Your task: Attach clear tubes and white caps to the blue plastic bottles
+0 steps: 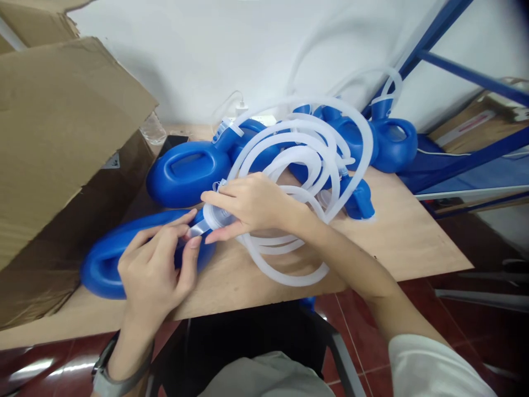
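A blue plastic bottle with a built-in handle [97, 264] lies on its side at the table's front left. My left hand [159, 264] is at its neck, thumb and fingers pinching a translucent white strap [199, 227]. That strap runs to a white cap [211, 216] on the neck, and my right hand [256, 204] grips the cap, fingers over the top and thumb below. Part of the cap and the neck are hidden by my fingers. Coils of clear white hose [285, 278] lie just right of the cap, partly under my right forearm.
Behind it lies another blue bottle [185, 190] with a hose fitted. More blue bottles [394, 149] stand at the back right. A large open cardboard box [61, 127] borders the left side. A blue metal rack [450, 99] rises at right. The wooden table [397, 237] ends close to me.
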The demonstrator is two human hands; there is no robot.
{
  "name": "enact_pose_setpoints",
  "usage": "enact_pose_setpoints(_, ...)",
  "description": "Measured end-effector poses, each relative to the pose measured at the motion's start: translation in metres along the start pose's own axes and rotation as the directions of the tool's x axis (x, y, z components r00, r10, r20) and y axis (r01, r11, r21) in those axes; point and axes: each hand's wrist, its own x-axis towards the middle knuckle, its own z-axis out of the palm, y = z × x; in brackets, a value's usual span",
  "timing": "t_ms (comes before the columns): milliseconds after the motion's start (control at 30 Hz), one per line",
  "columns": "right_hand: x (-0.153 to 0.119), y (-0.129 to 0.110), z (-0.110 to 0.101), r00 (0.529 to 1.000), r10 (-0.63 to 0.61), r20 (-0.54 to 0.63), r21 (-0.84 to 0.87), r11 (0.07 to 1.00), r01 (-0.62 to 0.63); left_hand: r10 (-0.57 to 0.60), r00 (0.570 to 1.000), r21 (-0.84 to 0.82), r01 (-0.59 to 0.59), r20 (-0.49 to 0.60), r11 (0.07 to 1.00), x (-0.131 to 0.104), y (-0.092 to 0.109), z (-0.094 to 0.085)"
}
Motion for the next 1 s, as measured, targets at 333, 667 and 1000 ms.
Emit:
enact_pose_setpoints(333, -0.048, -0.023, -0.03, 1.0, 0.016, -0.004, 0.015, 1.0, -0.016, 0.013, 1.0, 0.021, -0.013, -0.007, 1.0, 0.001, -0.001, 0.0)
enact_pose_setpoints(667, -0.04, -0.06, 0.022, 0.957, 0.117, -0.264, -0.224, 0.958, -0.179, 0.069, 0.979, -0.126, -0.045, 0.19, 0.991, 0.011, -0.018, -0.022)
enact_pose_setpoints(1000, -0.028, -0.064, 0.046, 0.919, 0.205, -0.336, -0.213, 0.934, -0.286, 0.246, 0.861, -0.477, -0.004, 0.446, 0.879, 0.06, -0.072, -0.043)
